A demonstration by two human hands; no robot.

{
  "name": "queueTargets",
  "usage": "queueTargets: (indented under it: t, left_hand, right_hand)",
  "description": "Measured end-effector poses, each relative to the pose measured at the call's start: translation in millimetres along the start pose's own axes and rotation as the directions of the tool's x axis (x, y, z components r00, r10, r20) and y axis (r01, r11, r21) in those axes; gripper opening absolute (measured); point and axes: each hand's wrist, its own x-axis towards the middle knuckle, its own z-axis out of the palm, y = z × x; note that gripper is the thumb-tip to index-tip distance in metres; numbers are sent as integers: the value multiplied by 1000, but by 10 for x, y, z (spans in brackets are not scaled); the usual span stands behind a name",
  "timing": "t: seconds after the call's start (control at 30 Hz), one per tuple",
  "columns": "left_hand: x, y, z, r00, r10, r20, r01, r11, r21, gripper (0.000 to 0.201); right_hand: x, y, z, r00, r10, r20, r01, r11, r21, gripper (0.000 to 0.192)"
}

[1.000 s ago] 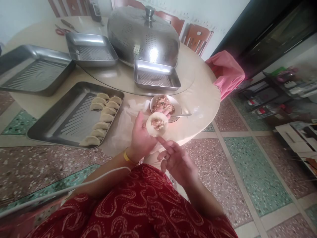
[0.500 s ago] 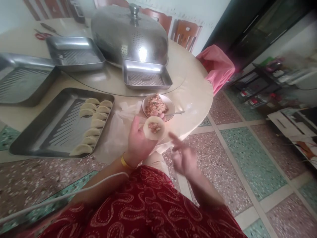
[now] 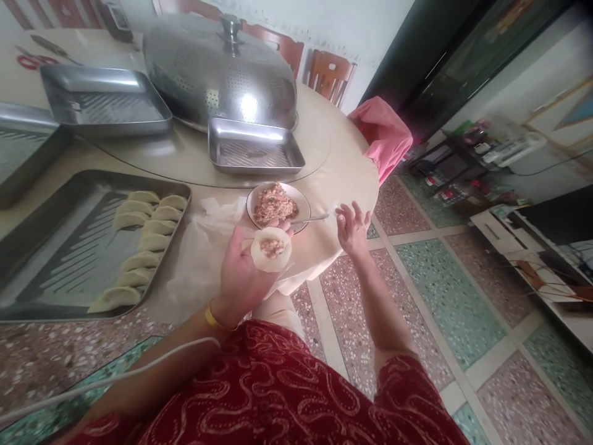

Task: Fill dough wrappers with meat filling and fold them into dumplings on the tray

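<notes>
At the far left a large steel tray lies on the counter, and two short rows of folded dumplings run down its right side, touching one another. Behind it stand two more trays, one cut off by the left edge and one further back, with red-handled scissors beyond them. A perforated steel dome cover sits in the middle of the counter, and a small tray rests just in front of it. Near the counter's front edge a crumpled sheet of thin plastic lies beside a plate of minced filling, with a spoon resting on the plate's right rim, its handle pointing right. The left hand is held palm up just in front of the plate, fingers cupped under a round dumpling wrapper with a dab of filling at its centre. The right hand is to the right of the plate, fingers spread apart and holding nothing, its fingertips close to the end of the spoon handle; whether they touch it I cannot tell. A pink cloth hangs past the counter's right edge.
</notes>
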Motion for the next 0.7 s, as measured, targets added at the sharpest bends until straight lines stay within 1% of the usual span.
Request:
queueTargets:
  t: [0.03, 0.1, 0.17, 0.2, 0.23, 0.27, 0.3, 0.33, 0.37, 0.4, 0.43, 0.5, 0.6, 0.7]
  left_hand:
    - [-2, -1, 13, 1000, 2, -8, -2, 1000, -8, 66]
    - [-2, -6, 31, 1000, -5, -17, 4, 1000, -27, 66]
    - [3, -20, 36, 1000, -16, -10, 15, 999, -45, 65]
    - [8, -30, 33, 1000, -22, -4, 22, 998, -51, 65]
    - [13, -42, 28, 1000, -25, 1, 25, 998, -56, 65]
    - [19, -56, 19, 1000, -28, 6, 28, 998, -59, 64]
    - [24, -72, 7, 1000, -27, 16, 28, 998, -61, 63]
    - [29, -87, -9, 999, -27, 34, 29, 998, -63, 62]
    - [32, -101, -28, 998, -31, 58, 34, 997, -63, 61]
    - [33, -113, -49, 996, -34, 85, 40, 997, -61, 60]
    - [33, -122, -70, 993, -40, 114, 47, 997, -54, 59]
    - [26, -127, -104, 985, -56, 160, 62, 998, -28, 59]
    - [-1, -101, -117, 982, -66, 179, 68, 998, -2, 62]
    - [-33, -44, -97, 990, -52, 131, 56, 998, -27, 61]
  right_hand:
    - [8, -4, -30, 1000, 0, -8, 0, 1000, 13, 43]
    - [-2, -61, -134, 997, 6, -76, -1, 998, 63, 44]
    - [-74, -219, -275, 980, 18, -199, 13, 988, 155, 43]
    - [-135, -339, -347, 970, 9, -243, 45, 975, 216, 41]
    - [-210, -484, -414, 958, -26, -286, 107, 956, 274, 40]
    - [-295, -644, -468, 942, -84, -324, 195, 924, 329, 40]
    - [-382, -812, -507, 914, -164, -371, 305, 880, 363, 41]
    - [-464, -977, -528, 886, -245, -393, 401, 831, 386, 43]
    - [-534, -1130, -530, 869, -318, -378, 463, 793, 397, 42]
    - [-589, -1262, -516, 859, -380, -344, 498, 778, 384, 43]
    - [-627, -1369, -492, 845, -429, -319, 525, 776, 349, 45]
    - [-653, -1506, -432, 840, -488, -237, 540, 793, 282, 48]
    - [-636, -1576, -366, 834, -527, -165, 552, 804, 220, 48]
    - [-661, -1578, -345, 808, -569, -149, 589, 783, 202, 47]
